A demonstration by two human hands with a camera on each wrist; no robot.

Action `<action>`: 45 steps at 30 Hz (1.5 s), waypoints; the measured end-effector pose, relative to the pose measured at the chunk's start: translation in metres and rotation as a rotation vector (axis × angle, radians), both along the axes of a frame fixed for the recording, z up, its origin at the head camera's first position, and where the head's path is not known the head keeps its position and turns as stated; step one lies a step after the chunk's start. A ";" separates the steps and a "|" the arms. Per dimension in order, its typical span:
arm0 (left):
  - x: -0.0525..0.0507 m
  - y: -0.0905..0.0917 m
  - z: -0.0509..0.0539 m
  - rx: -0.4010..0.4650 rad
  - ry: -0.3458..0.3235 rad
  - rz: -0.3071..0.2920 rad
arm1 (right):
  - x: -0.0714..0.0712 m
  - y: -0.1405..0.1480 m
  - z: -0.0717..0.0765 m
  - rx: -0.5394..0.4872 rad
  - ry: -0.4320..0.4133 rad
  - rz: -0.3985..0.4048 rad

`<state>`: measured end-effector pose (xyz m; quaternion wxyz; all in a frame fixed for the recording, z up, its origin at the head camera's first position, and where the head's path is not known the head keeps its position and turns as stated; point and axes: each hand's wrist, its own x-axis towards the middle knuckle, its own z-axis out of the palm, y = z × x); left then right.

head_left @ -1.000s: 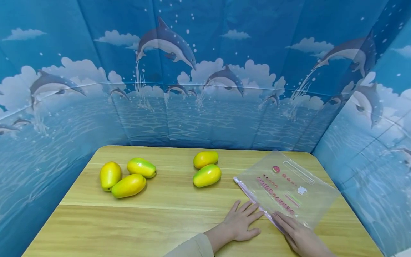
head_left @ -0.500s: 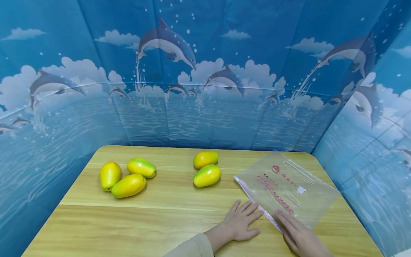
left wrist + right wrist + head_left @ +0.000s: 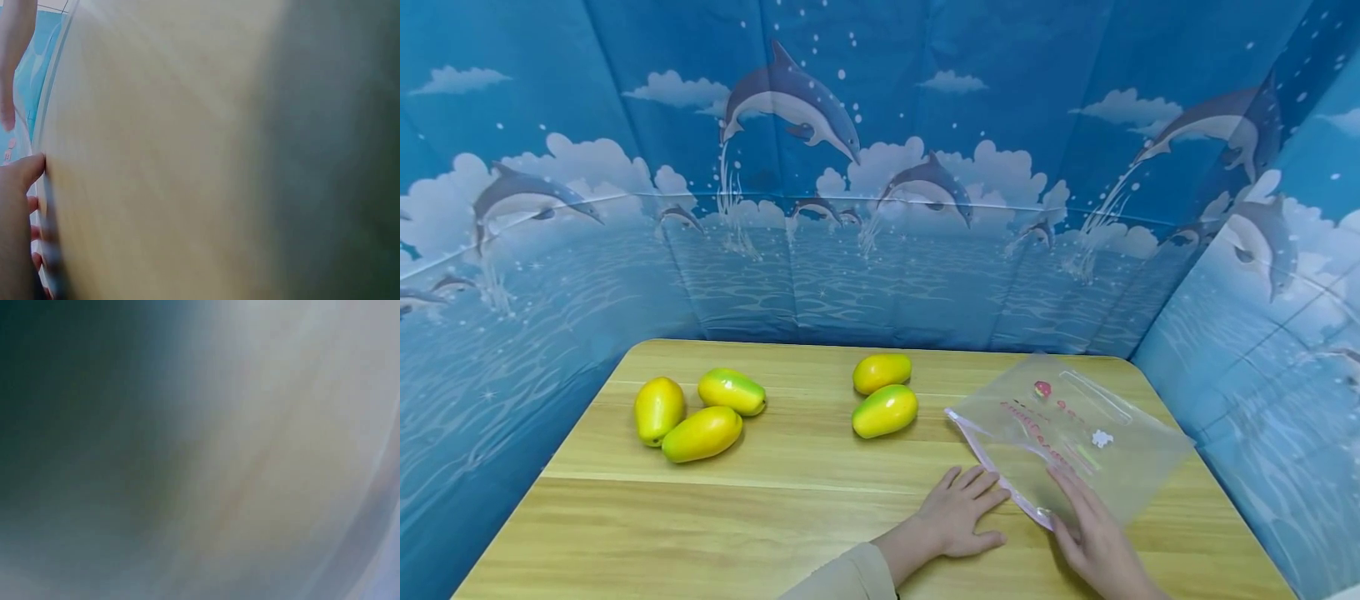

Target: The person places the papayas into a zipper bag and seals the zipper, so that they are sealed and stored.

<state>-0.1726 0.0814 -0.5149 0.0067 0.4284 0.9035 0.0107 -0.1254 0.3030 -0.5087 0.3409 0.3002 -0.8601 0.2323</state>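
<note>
R hand [image 3: 1093,529] at near end of bag [image 3: 1067,429], thumb + fingers apart, no grip seen; L hand [image 3: 962,512] splayed, tips at pink strip [image 3: 985,463], holds nada. Vs. a moment ago: bag's top film now puckers, print warped; prob. mouth parting. Bag's on R of tbl [image 3: 737,517], corners at far + R edges. 2 fruits [image 3: 885,411] to its L, 3 more fruits [image 3: 702,435] farther L; room near L.
</note>
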 end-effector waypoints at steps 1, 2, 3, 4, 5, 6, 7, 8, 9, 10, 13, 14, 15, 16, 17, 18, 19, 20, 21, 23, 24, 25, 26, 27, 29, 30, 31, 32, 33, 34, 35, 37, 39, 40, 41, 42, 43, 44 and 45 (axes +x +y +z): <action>0.000 0.000 0.000 -0.001 0.005 -0.001 | 0.000 -0.001 0.001 -0.014 -0.011 -0.015; -0.001 -0.001 0.000 0.000 0.007 -0.001 | 0.000 -0.003 0.002 -0.029 -0.025 -0.033; -0.001 -0.001 -0.001 0.001 0.008 -0.002 | 0.000 -0.004 0.003 -0.040 -0.041 -0.049; -0.002 -0.001 -0.001 0.003 0.008 -0.002 | -0.001 -0.005 0.003 -0.050 -0.056 -0.059; -0.002 -0.002 -0.001 0.004 0.005 -0.001 | -0.001 -0.006 0.004 -0.059 -0.075 -0.072; -0.003 -0.002 -0.002 0.006 0.004 -0.001 | -0.001 -0.008 0.005 -0.068 -0.086 -0.081; -0.003 -0.002 -0.002 0.007 0.003 0.000 | -0.002 -0.009 0.006 -0.075 -0.092 -0.088; -0.004 -0.002 -0.002 0.007 0.000 -0.001 | -0.003 -0.009 0.007 -0.084 -0.095 -0.092; -0.004 -0.003 -0.002 0.007 0.000 -0.001 | -0.005 -0.010 0.007 -0.096 -0.084 -0.086; -0.004 -0.003 -0.002 0.004 0.000 0.000 | -0.006 -0.011 0.008 -0.110 -0.074 -0.080; -0.005 -0.004 -0.002 -0.006 0.000 0.002 | -0.010 -0.013 0.009 -0.153 -0.045 -0.067; -0.005 -0.005 -0.002 -0.007 -0.002 0.003 | -0.011 -0.013 0.010 -0.167 -0.036 -0.062; -0.006 -0.005 -0.001 -0.006 -0.004 0.003 | -0.012 -0.014 0.011 -0.178 -0.030 -0.057; -0.006 -0.006 -0.001 -0.008 -0.005 0.003 | -0.013 -0.014 0.011 -0.188 -0.030 -0.057; -0.007 -0.006 -0.001 -0.006 -0.007 0.003 | -0.013 -0.014 0.012 -0.196 -0.030 -0.056; -0.007 -0.007 -0.001 -0.004 -0.010 0.001 | -0.014 -0.015 0.012 -0.204 -0.026 -0.052; -0.007 -0.007 -0.001 -0.001 -0.014 0.000 | -0.014 -0.015 0.012 -0.212 -0.038 -0.055; -0.008 -0.008 -0.001 0.002 -0.016 -0.002 | -0.014 -0.015 0.013 -0.219 -0.051 -0.058; -0.008 -0.008 -0.001 0.004 -0.014 -0.003 | -0.014 -0.015 0.013 -0.226 -0.061 -0.058; -0.008 -0.009 0.000 0.008 -0.016 -0.005 | -0.014 -0.015 0.013 -0.234 -0.091 -0.058; -0.008 -0.010 0.000 0.012 -0.018 -0.006 | -0.013 -0.015 0.014 -0.237 -0.109 -0.058; -0.008 -0.010 0.000 0.014 -0.018 -0.007 | -0.013 -0.015 0.014 -0.237 -0.124 -0.063; -0.008 -0.011 0.001 0.016 -0.016 -0.007 | -0.013 -0.016 0.014 -0.235 -0.129 -0.067; -0.008 -0.011 0.001 0.017 -0.015 -0.006 | -0.013 -0.017 0.015 -0.231 -0.134 -0.074; -0.008 -0.012 0.001 0.024 -0.020 -0.006 | -0.012 -0.018 0.015 -0.229 -0.133 -0.086; -0.008 -0.013 0.001 0.029 -0.021 -0.006 | -0.012 -0.019 0.015 -0.232 -0.133 -0.092; -0.008 -0.014 0.000 0.033 -0.022 -0.006 | -0.012 -0.020 0.015 -0.233 -0.129 -0.098; -0.008 -0.014 0.000 0.039 -0.022 -0.007 | -0.012 -0.020 0.015 -0.237 -0.129 -0.098; -0.008 -0.014 0.000 0.046 -0.022 -0.010 | -0.012 -0.021 0.014 -0.241 -0.131 -0.099; -0.008 -0.015 0.000 0.056 -0.021 -0.013 | -0.012 -0.021 0.014 -0.245 -0.133 -0.098; -0.008 -0.015 -0.001 0.066 -0.018 -0.016 | -0.012 -0.021 0.014 -0.249 -0.139 -0.097; -0.009 -0.017 0.000 0.094 -0.019 -0.023 | -0.013 -0.021 0.013 -0.252 -0.147 -0.095; -0.010 -0.018 0.000 0.129 -0.018 -0.031 | -0.013 -0.020 0.012 -0.254 -0.150 -0.094; -0.010 -0.019 0.000 0.153 -0.020 -0.036 | -0.013 -0.020 0.012 -0.255 -0.151 -0.093; -0.010 -0.020 0.000 0.178 -0.021 -0.040 | -0.013 -0.021 0.011 -0.257 -0.151 -0.090; -0.011 -0.022 0.000 0.206 -0.017 -0.044 | -0.013 -0.021 0.011 -0.260 -0.151 -0.090; -0.011 -0.023 0.000 0.236 -0.010 -0.045 | -0.013 -0.021 0.011 -0.266 -0.151 -0.089; -0.012 -0.025 0.000 0.266 0.004 -0.044 | -0.012 -0.022 0.011 -0.271 -0.150 -0.089; -0.013 -0.027 0.000 0.304 0.012 -0.039 | -0.012 -0.023 0.011 -0.276 -0.150 -0.089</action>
